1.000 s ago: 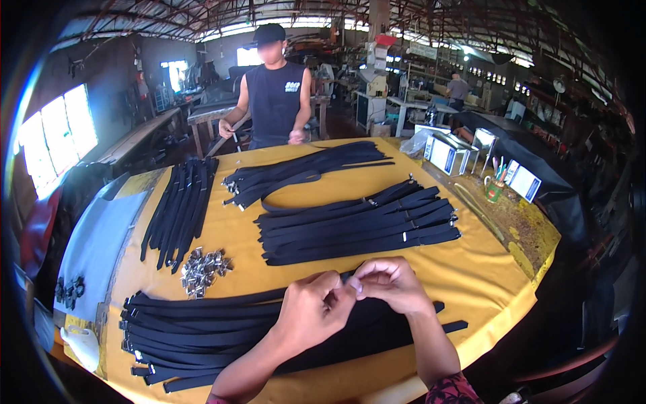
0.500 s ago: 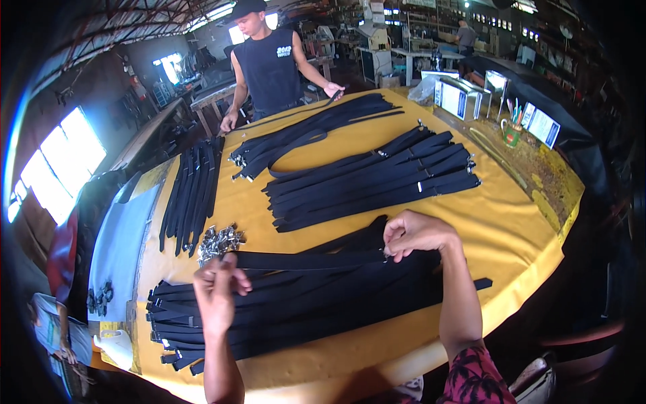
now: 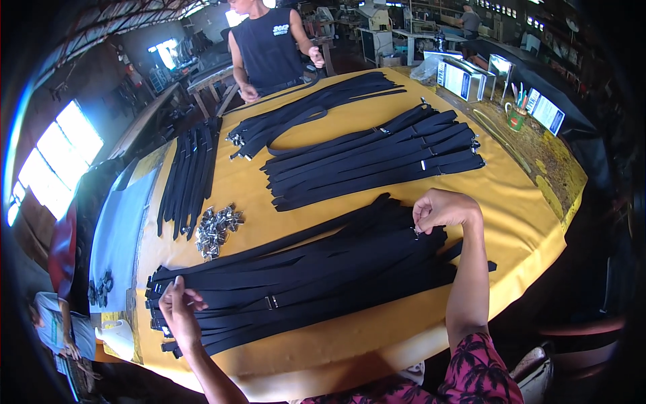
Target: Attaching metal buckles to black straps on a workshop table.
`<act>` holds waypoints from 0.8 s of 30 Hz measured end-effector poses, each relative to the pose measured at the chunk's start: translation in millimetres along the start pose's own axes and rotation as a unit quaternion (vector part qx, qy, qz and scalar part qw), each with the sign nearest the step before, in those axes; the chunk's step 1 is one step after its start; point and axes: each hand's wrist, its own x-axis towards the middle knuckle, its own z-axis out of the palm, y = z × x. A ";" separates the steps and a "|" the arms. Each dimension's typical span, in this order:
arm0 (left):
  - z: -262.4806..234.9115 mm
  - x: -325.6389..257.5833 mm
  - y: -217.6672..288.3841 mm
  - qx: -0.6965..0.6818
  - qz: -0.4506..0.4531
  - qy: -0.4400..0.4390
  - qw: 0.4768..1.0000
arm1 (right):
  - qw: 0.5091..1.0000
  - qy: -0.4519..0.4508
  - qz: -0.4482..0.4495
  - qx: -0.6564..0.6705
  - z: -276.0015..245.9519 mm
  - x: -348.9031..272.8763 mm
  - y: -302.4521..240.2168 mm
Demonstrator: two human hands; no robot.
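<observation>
A long pile of black straps lies across the near side of the yellow table. My right hand pinches one end of a black strap with a small metal buckle at the pile's right side. My left hand pinches the other end of a strap at the pile's left end, near the table's edge. A heap of small metal buckles lies just beyond the pile, to the left.
More bundles of black straps lie in the middle, at the far side and along the left. A person in a black sleeveless shirt stands across the table. A green cup and boxes stand at the right.
My hands have drawn far apart along a strap: the left one went down to the pile's left end, the right one stayed at the right. The view has tilted downward.
</observation>
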 end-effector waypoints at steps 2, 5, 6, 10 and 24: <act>10.4 -9.9 10.7 -0.016 -0.014 -0.045 0.999 | 0.997 0.062 -0.018 -0.050 6.3 -5.4 -9.9; 38.5 -24.7 30.6 -0.058 -0.038 -0.125 0.990 | 0.953 0.229 -0.175 -0.089 21.3 -20.6 -41.1; 46.2 -30.2 36.9 -0.074 -0.040 -0.159 0.984 | 0.928 0.269 -0.254 -0.048 35.4 -20.5 -60.9; 69.0 -47.4 45.4 -0.064 0.030 -0.284 0.956 | 0.871 0.145 -0.460 0.094 133.0 -6.9 -126.7; 40.9 -49.8 -26.0 0.302 0.201 -0.308 0.880 | 0.927 -0.033 -0.294 0.230 153.6 10.6 -123.9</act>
